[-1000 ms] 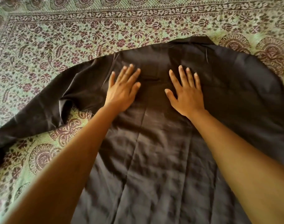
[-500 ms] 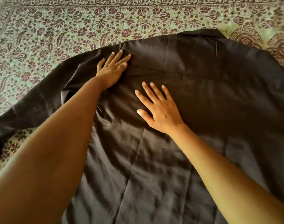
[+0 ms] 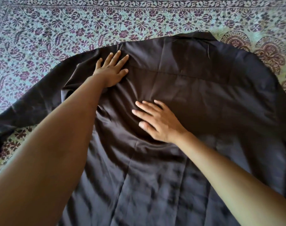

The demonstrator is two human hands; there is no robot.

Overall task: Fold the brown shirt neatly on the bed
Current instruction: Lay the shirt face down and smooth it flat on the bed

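Both hands lie flat on a dark brown satin-like shirt [image 3: 196, 98] spread back-up over a bed covered in a green and maroon floral printed bedspread [image 3: 73, 28].

The shirt fills the middle and near part of the bed, its collar at the far edge and one long sleeve trailing off to the left. The left hand [image 3: 112, 70] rests with fingers straight and slightly spread on the far-left shoulder area, beside the sleeve seam. The right hand [image 3: 158, 121] presses palm-down, fingers extended toward the left, on the shirt's upper back, nearer than the left hand. Creases fan out between the two hands.
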